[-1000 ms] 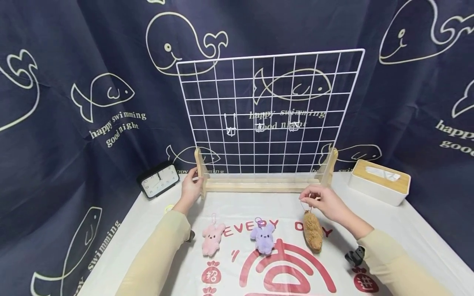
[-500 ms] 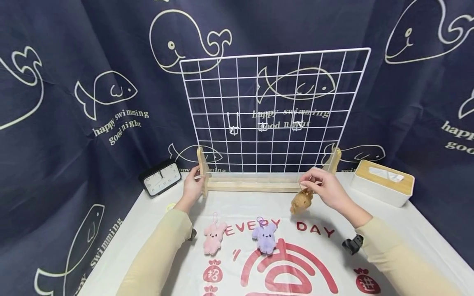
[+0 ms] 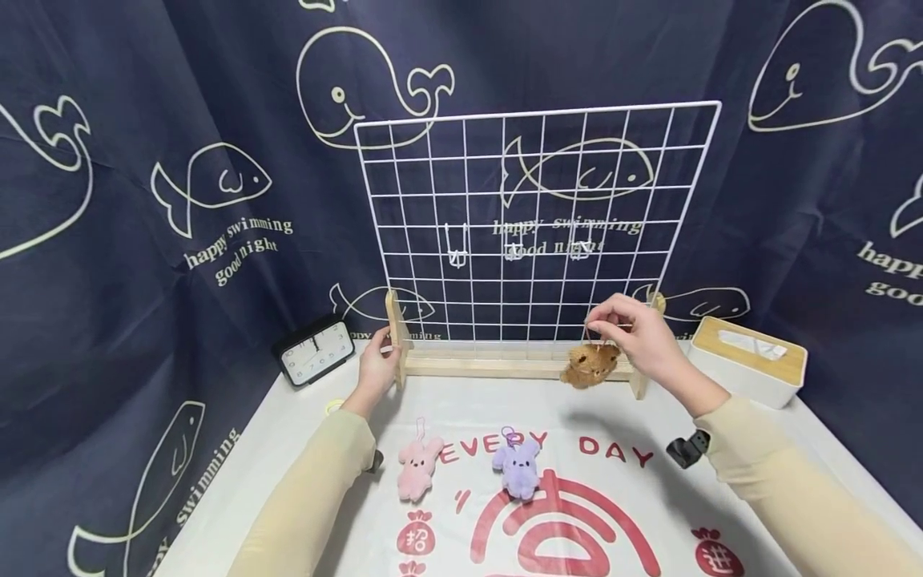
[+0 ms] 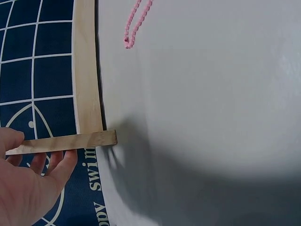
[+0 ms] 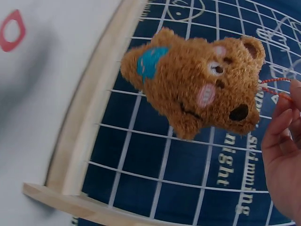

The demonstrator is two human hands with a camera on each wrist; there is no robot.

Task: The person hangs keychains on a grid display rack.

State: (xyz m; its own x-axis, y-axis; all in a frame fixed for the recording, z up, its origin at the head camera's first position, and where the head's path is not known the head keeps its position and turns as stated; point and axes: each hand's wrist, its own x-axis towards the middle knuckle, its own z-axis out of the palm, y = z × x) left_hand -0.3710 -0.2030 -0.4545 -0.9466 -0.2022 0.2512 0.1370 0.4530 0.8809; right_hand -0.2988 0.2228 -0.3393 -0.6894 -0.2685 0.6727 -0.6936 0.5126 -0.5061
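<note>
Head: the plush bear (image 3: 591, 369) is suspended before the wire grid (image 3: 539, 190). Left wrist: the wooden support (image 4: 84, 140) is pinched, seemingly steadied, by the left hand (image 4: 30, 190). Right wrist: the bear's cord (image 5: 276, 79) is pinched by the right hand (image 5: 286, 160), leaving it dangling.

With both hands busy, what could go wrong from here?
The brown plush bear hangs only by its thin red cord from the right hand, so it might swing or slip. It could bump the white wire grid behind it. The left hand grips the wooden stand; a tug could shift it.
</note>
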